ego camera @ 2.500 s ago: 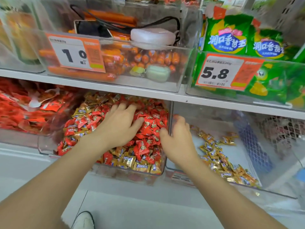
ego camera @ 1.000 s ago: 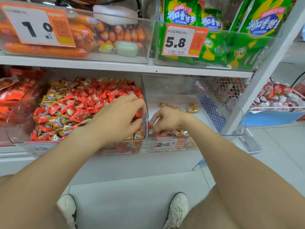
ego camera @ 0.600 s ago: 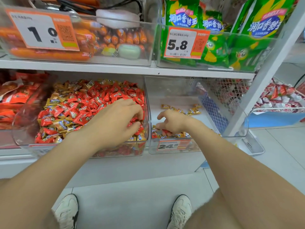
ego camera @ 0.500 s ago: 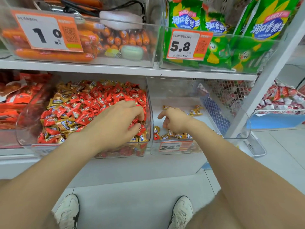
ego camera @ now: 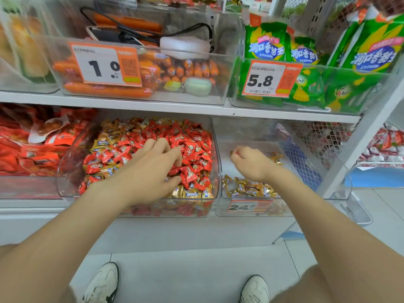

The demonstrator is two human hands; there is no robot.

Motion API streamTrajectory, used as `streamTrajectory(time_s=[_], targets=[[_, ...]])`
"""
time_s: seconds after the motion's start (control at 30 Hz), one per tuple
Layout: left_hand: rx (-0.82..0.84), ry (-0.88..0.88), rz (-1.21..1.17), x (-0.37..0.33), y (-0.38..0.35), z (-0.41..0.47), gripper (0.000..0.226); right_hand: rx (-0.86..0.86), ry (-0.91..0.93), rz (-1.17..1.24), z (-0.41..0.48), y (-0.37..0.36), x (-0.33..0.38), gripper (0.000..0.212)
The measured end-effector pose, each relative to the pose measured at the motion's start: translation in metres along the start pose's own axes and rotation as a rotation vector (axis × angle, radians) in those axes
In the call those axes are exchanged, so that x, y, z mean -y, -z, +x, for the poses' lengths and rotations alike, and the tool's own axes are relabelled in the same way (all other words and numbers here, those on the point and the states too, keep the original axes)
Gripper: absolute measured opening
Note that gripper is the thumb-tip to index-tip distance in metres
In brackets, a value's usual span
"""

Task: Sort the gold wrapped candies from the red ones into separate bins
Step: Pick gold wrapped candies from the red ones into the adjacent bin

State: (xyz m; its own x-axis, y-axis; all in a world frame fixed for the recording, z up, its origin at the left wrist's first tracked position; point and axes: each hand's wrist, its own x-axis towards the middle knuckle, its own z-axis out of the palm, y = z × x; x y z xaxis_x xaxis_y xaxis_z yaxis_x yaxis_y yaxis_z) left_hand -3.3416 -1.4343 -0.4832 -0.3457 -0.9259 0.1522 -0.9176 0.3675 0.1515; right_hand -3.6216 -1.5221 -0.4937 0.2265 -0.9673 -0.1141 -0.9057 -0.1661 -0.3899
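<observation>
Flanking the bin wall [ego camera: 215,149], left hand [ego camera: 153,166] rests on candies [ego camera: 122,147], right hand [ego camera: 251,162] hovers.

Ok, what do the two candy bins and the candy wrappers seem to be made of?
Mixed-candy bin and gold-candy bin: clear rigid plastic, perhaps acrylic; contents show through, rims glint. Red wrappers and gold wrappers: thin glossy film, possibly metallised; crinkled, with bright highlights.

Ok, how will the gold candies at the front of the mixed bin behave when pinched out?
Probably light: the gold candies are small against the left hand. The glossy wrappers look slippery; grip an edge. Loosely heaped red candies beside them will likely slide.
</observation>
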Motion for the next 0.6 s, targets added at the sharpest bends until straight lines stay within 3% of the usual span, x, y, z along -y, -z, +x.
streamTrajectory(time_s=[0.1,0.2,0.3,0.37,0.47,0.6], targets=[[0.150,0.062,-0.012,0.019,0.006,-0.009,0.033,-0.284,0.010,0.098,-0.015,0.005,0.023,0.030],[0.237,0.044,-0.125,0.035,0.014,-0.016,0.036,-0.468,0.313,0.203,-0.033,-0.005,0.071,0.026],[0.165,0.000,-0.151,0.047,0.020,-0.021,0.035,-0.400,0.596,0.117,-0.022,-0.030,0.105,0.022],[0.118,0.019,-0.108,0.056,0.023,-0.027,0.040,-0.306,0.631,-0.055,-0.001,-0.045,0.112,0.029],[0.130,0.142,-0.009,0.077,0.025,-0.040,0.072,-0.241,0.571,-0.198,0.013,-0.056,0.118,0.045],[0.321,0.339,-0.072,0.099,0.024,-0.052,0.117,-0.381,0.600,-0.014,-0.003,-0.039,0.130,0.038]])
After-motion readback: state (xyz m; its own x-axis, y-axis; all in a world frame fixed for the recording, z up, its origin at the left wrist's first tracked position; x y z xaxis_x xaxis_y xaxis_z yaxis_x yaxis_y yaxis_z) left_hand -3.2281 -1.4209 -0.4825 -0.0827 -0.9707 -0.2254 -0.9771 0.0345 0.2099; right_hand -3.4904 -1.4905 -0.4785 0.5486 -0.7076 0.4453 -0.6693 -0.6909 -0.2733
